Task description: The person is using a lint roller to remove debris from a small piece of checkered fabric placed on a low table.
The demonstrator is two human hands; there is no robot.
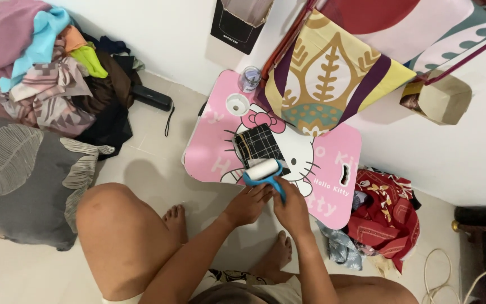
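Note:
A lint roller with a white roll and a blue handle lies across the near edge of a small pink cartoon-print table. My right hand grips the blue handle. My left hand touches the roller's blue frame from below, fingers curled against it. Just beyond the roll, a folded black checked cloth rests flat on the tabletop.
A small clear jar and a round cup recess are at the table's far corner. A patterned bag overhangs the table. Piled clothes lie far left, a grey leaf-print cushion left, red fabric right, my knees below.

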